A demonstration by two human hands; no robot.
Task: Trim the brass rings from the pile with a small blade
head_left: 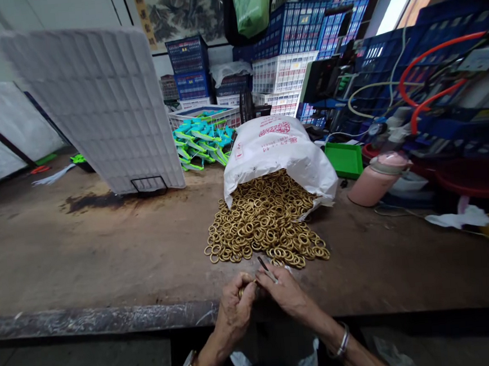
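Both hands meet at the near edge of the brown worktable. My left hand is closed round a brass ring that barely shows between its fingers. My right hand pinches a thin metal tool whose tip points up and away, next to the ring. Just beyond the hands lies a heap of brass rings, spilling from a white sack that lies on its side with its mouth toward me.
A white gridded tray stands upright at the left. Behind the sack are a crate of green and blue parts, a green tray, a pink bottle, stacked blue and white crates, and hoses and machinery at right.
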